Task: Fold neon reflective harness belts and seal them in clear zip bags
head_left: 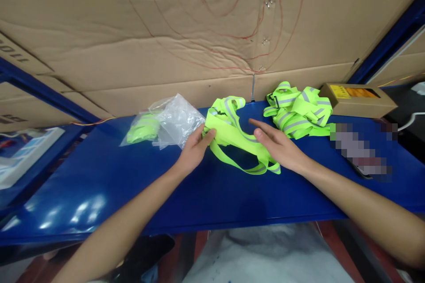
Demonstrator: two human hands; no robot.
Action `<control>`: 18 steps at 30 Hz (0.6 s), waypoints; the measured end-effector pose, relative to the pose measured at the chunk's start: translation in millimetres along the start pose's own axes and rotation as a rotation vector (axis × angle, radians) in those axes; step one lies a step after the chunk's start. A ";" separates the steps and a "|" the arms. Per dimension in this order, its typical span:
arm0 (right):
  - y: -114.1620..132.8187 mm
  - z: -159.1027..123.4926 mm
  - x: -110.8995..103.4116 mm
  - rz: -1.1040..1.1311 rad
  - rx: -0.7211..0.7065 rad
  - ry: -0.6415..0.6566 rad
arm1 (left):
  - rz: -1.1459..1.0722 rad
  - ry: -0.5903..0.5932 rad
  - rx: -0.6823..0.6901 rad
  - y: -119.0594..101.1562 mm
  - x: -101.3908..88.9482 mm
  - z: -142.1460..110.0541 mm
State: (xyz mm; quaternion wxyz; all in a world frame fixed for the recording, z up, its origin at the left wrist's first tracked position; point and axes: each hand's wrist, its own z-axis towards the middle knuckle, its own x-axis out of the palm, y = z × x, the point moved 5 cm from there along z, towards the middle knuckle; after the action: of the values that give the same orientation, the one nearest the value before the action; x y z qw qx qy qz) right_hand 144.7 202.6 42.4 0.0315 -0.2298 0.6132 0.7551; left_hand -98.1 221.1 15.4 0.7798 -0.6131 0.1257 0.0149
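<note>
A neon yellow-green reflective strap vest [232, 132] with grey stripes lies loosely bunched over the blue shelf in front of me. My left hand [196, 148] pinches its left end between thumb and fingers. On the other side, my right hand [277, 143] has its fingers stretched out and thumb apart, beside the vest's right part; whether it touches the straps I cannot tell. Behind that hand sits a heap of similar reflective straps [299, 110] with a black buckle. To the left are clear plastic bags [181, 119], and a folded neon piece [144, 127] shows inside one.
A cardboard box [365, 99] with a yellow label stands at the back right. Near it lies a blurred-out flat object [361, 150]. Large cardboard sheets [166, 53] with red drawn lines rise behind the blue shelf [212, 203]. A white and blue object [28, 157] is at the far left.
</note>
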 end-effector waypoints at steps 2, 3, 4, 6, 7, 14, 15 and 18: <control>0.5 -0.2 3.8 0.004 -0.016 0.060 | 0.021 -0.004 0.003 1.5 0.1 1.4; 0.3 -0.3 5.7 0.011 -0.022 0.084 | 0.033 0.003 0.004 1.9 1.1 1.7; -0.1 -0.4 7.3 0.022 -0.025 0.101 | 0.045 0.012 0.005 2.0 2.2 1.7; -1.6 -0.4 10.0 0.044 -0.021 0.129 | 0.059 0.037 0.007 1.3 4.3 1.5; -2.3 -0.3 10.9 0.051 -0.017 0.136 | 0.059 0.055 0.007 0.6 4.9 1.2; -3.2 0.9 7.5 0.618 0.267 0.141 | -0.095 0.335 -0.001 -8.9 9.2 -4.7; -1.0 0.7 7.0 0.725 0.301 0.160 | -0.142 0.393 -0.005 -10.2 11.4 -6.9; 9.7 0.0 5.9 0.919 0.280 0.254 | -0.286 0.558 -0.016 -14.3 18.9 -14.5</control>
State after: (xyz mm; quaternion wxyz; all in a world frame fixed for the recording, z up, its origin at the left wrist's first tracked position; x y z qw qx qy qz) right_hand 136.2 198.8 48.9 -0.3489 -0.0196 0.7455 0.5675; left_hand -79.9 201.2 21.8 0.7046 -0.6110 0.2473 -0.2627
